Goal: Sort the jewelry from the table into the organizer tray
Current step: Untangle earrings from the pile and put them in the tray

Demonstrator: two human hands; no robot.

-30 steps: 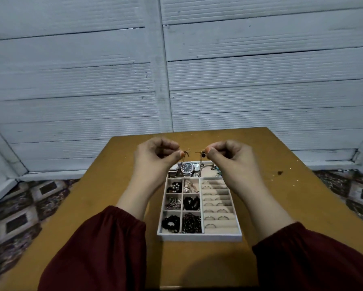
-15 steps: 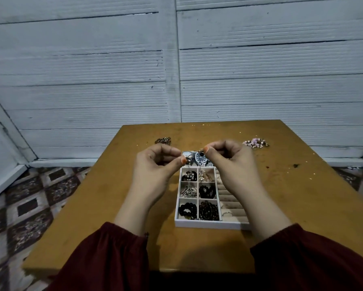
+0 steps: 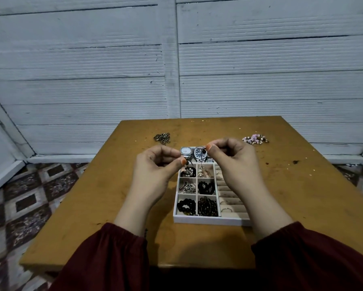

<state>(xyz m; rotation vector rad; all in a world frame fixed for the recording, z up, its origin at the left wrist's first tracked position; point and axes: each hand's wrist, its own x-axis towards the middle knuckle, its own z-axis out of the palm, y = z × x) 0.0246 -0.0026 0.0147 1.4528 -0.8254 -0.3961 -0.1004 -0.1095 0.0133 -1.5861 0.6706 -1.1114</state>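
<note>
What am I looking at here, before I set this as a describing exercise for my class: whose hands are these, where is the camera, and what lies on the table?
There is no machine here, only a person's two bare hands in dark red sleeves. Every picture comes from one wide-angle camera worn on the person's head, looking forward and down.

On the brown table sits a white organizer tray. Its compartments hold beads, earrings and rings, and two watches lie at its far end. Farther back lie a pile of dark links and a pink beaded piece.

The left hand pinches a small earring. The right hand pinches a long earring that hangs over the tray.
</note>
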